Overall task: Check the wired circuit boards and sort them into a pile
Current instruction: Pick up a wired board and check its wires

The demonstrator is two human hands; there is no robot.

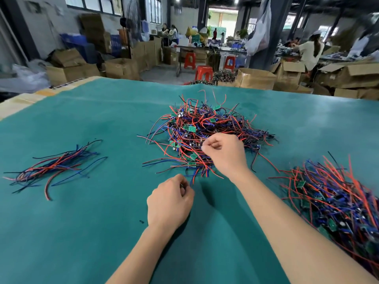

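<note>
Picking step. R hand (223, 152) over near edge of centre tangle (205, 136) of wired boards, fingers curled, pinching what looks like red wire; can't tell which board it leads to. L hand (170, 203) on green mat (102, 232) just below tangle, fingers curled round sth small, prob blue wire end. Sorted pile (336, 197) at R, well apart; small wire bundle (55, 169) far L. Next prob: tease one board free w/o dragging neighbours, check, drop on R pile. Snag risk high.

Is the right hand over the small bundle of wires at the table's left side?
No. The right hand is at the near edge of the central tangled pile, well apart from the left bundle.
</note>
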